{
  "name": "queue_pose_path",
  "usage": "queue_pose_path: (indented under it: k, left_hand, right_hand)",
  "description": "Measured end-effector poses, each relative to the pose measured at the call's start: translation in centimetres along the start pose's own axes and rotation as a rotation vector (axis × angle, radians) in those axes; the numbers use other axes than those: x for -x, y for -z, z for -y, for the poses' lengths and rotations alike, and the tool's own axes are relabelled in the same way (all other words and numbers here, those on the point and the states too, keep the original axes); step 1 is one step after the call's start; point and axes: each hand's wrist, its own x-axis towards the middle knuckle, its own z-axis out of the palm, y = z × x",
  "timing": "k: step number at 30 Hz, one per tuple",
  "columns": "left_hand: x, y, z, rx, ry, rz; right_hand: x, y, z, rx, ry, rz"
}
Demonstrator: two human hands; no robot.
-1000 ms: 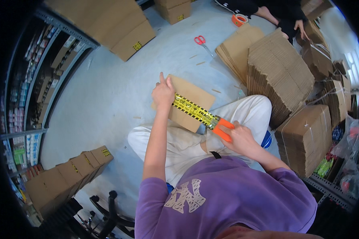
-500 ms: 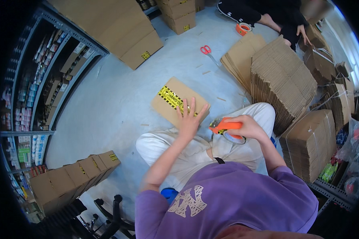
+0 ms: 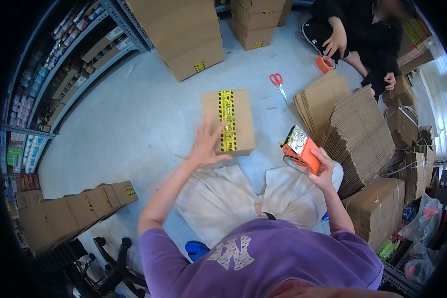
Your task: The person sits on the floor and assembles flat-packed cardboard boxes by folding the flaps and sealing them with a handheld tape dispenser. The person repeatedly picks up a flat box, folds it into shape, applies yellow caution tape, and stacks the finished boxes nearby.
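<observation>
"What's in front of your knees, as you see it?"

"A cardboard box (image 3: pixel 244 121), on the floor just above the middle of the frame. A yellow-and-black tape strip (image 3: pixel 227 111) runs down its top, from the far edge toward you."

"And your hands?"

"Your left hand (image 3: pixel 202 148) is open at the box's lower left corner, fingers spread and holding nothing. It's blurred and overlaps the box, so I can't tell whether it touches. Your right hand (image 3: pixel 323 169), right of centre, is closed around the lower end of an orange tape dispenser (image 3: pixel 308 155); the shiny metal front points to the upper left, well apart from the box."

"What's lying near that dispenser?"

"Above it in the frame, red-handled scissors (image 3: pixel 280 86) lie on the floor. To the upper right you have flat brown sheets (image 3: pixel 315 99), and beside them a tall stack of folded cardboard (image 3: pixel 360 139). A tied cardboard bundle (image 3: pixel 377 206) stands at the lower right."

"Anyone else with you?"

"A person in black sits at the upper right, one hand (image 3: pixel 336 38) just above an orange tape roll (image 3: pixel 321 63). At the lower left of your frame there's a row of boxes (image 3: pixel 59 216), with a loaded shelf (image 3: pixel 97 22) at the upper left."
</observation>
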Motion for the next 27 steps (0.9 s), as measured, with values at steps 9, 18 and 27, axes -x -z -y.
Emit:
queue_pose_path:
  k: [9,18,27]
  left_hand:
    - [-8.3,-3.9,-4.5,-0.083,0.618,-0.129]
    - [-5.5,-2.4,-8.3,-0.116,0.059,-0.192]
    - [-1.4,3.0,-13.5,1.62,0.348,0.175]
  right_hand:
    - [0.2,-1.2,0.4,0.081,0.257,-0.093]
    - [1.1,-2.4,2.5,0.053,0.449,-0.075]
    - [2.3,-2.3,1.5,0.166,0.445,-0.017]
